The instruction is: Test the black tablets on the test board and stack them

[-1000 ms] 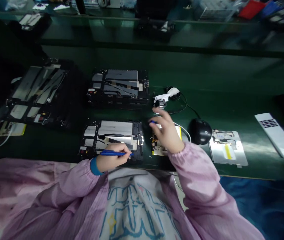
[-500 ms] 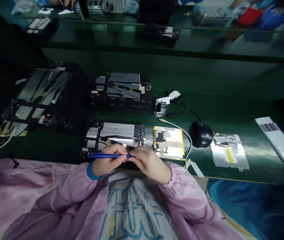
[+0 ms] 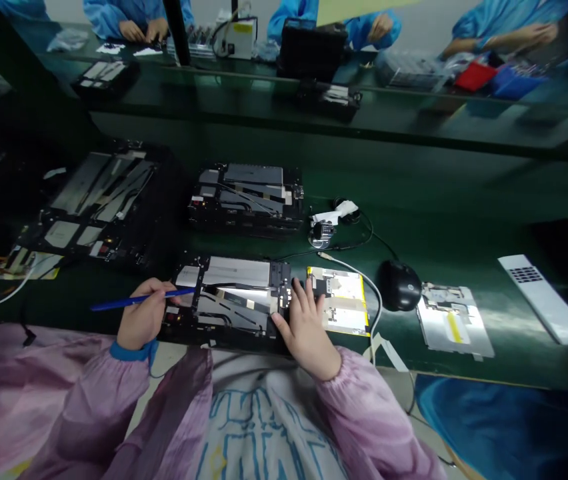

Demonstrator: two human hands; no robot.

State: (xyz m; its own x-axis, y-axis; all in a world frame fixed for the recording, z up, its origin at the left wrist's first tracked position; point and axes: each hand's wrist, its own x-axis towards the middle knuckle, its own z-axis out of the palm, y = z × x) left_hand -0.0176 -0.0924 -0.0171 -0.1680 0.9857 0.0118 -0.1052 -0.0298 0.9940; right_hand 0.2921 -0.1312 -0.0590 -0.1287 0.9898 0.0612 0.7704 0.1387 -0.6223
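My left hand [image 3: 141,313] is closed around a slim blue pen-shaped tool [image 3: 124,303], its tip pointing right over the left part of an opened tablet [image 3: 234,270]. Silver battery plates, black cables and boards show inside the tablet's black frame, which lies flat before me. At the tablet's right end, my right hand [image 3: 309,330] is spread with the thumb on its edge. The fingers reach over the left side of a yellow-edged silver panel [image 3: 349,287], partly covering it.
Opened tablets are stacked behind [image 3: 249,200] and at left [image 3: 99,193]. A metal tally counter [image 3: 321,233], white cable [image 3: 377,293], black round device [image 3: 400,285], silver panel [image 3: 457,323] and white strip [image 3: 547,297] lie rightward. Co-workers' blue sleeves [image 3: 109,17] show beyond the shelf.
My hands were together over the tablet's front edge; they have parted. The left carried the blue tool leftward, and the right opened out onto the tablet's right end. The view has tilted up.
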